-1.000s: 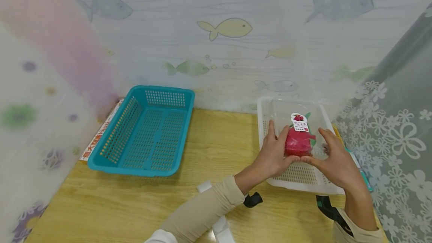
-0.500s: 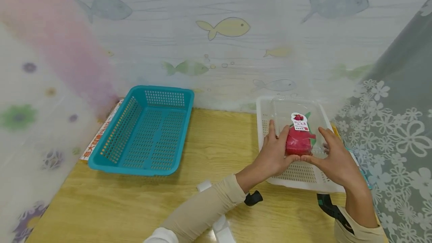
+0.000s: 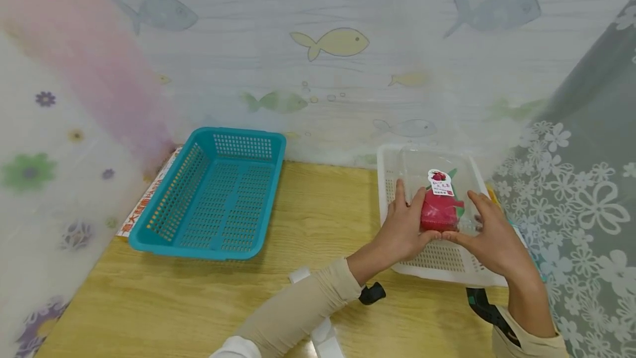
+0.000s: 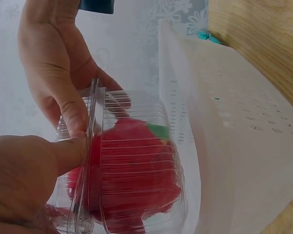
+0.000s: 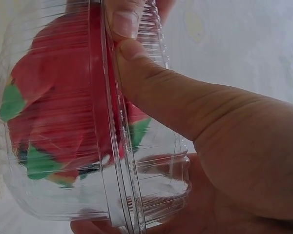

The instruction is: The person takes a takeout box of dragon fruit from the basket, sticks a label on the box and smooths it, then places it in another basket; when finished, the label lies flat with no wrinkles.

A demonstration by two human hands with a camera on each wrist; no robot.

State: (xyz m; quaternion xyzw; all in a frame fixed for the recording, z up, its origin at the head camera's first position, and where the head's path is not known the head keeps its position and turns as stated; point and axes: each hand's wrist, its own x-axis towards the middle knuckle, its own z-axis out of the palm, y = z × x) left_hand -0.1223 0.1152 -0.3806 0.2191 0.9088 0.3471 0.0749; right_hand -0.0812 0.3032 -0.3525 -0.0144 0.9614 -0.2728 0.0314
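A clear plastic clamshell box [image 3: 466, 178] holds a red dragon fruit [image 3: 439, 213] with green tips, under a white label [image 3: 441, 184]. My left hand [image 3: 401, 224] grips the box at its left side, while my right hand [image 3: 497, 236] grips the right. Both thumbs meet at the near edge, on the seam of lid and base, as the right wrist view shows with the right thumb [image 5: 161, 87]. In the left wrist view the box [image 4: 141, 105] is close beside the white basket's wall [image 4: 234, 126]. From the head the box overlaps the white basket [image 3: 432, 267].
A teal perforated basket [image 3: 226, 203] stands on the left of the wooden table [image 3: 318, 225], with a printed strip [image 3: 149, 195] along its outer side. White strips [image 3: 325, 336] lie near the front, partly under the left sleeve [image 3: 298, 308]. Patterned curtains [image 3: 238, 70] surround the table.
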